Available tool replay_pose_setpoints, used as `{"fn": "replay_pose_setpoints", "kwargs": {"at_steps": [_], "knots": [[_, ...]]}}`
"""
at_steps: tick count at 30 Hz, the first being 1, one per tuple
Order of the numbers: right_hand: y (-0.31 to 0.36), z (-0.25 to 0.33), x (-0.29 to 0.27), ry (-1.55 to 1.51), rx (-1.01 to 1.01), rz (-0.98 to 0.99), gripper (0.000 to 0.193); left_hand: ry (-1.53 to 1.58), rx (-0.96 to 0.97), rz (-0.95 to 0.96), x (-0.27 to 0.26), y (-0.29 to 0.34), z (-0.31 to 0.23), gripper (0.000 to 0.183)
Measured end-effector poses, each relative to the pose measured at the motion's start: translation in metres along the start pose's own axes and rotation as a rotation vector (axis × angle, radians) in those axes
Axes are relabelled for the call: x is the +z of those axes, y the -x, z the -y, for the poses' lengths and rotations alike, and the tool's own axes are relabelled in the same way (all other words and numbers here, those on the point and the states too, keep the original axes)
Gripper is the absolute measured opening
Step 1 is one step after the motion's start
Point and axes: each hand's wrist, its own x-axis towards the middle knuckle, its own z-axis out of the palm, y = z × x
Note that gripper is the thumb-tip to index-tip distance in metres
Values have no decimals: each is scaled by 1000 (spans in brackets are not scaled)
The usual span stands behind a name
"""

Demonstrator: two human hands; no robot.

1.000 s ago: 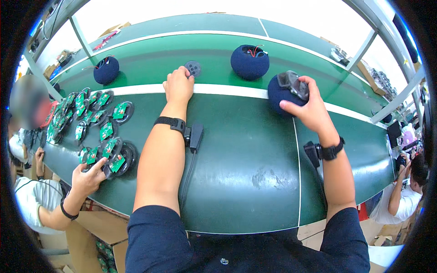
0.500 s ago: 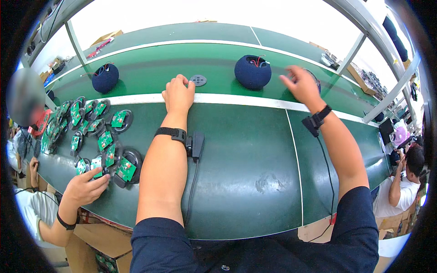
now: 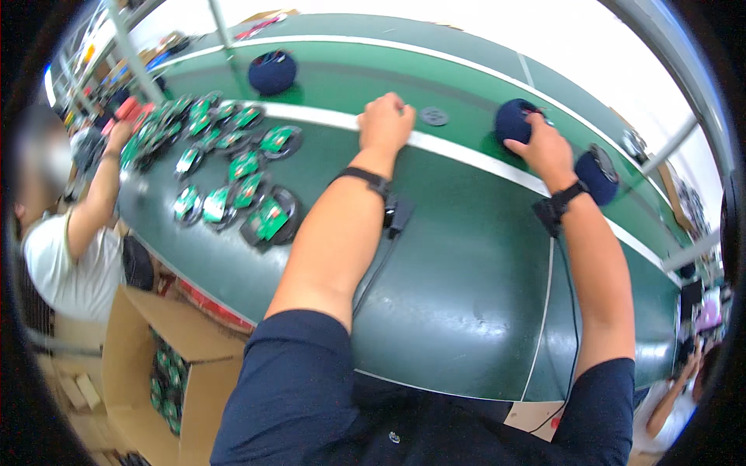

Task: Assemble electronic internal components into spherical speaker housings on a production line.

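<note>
My right hand [image 3: 545, 149] is on a round navy speaker housing [image 3: 510, 124] on the green belt, its thumb at the near side and its fingers at the open top, where red wire shows. Just right of that wrist sits a second navy speaker housing [image 3: 597, 175] with a dark round piece on its top. My left hand [image 3: 386, 122] is curled closed at the belt's white near edge; anything inside it is hidden. Beside it, to the right, a small grey disc with holes [image 3: 434, 116] lies flat on the belt.
A third navy speaker housing [image 3: 272, 72] stands farther left on the belt. Several black round parts with green circuit boards [image 3: 245, 165] are heaped at the table's left. A co-worker's arm [image 3: 97, 190] reaches in there, above an open cardboard box [image 3: 128, 342]. Cables hang from both my wrists.
My right hand, spread in the air between two speaker housings before, has moved left onto the nearer one. The whole view has swung left. My left hand stays curled near the grey disc.
</note>
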Motion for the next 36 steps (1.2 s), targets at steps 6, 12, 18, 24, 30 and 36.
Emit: {"fn": "replay_pose_setpoints", "kwargs": {"at_steps": [6,12,18,24,30,36], "knots": [[-5,-17,-11,54,-101,120,72,82,-56,21,-10,5,-6,33],[11,-32,-12,126,-167,51,62,51,-56,133,-6,7,-16,40],[62,-10,-40,8,-248,74,66,362,-15,280,-10,-1,-4,57],[137,40,-110,-214,-409,310,55,615,13,199,-28,2,19,66],[175,2,-140,-354,-777,338,56,188,265,364,-110,100,-33,56],[181,11,-144,-732,-591,405,34,-469,319,-241,-226,123,51,55]]}}
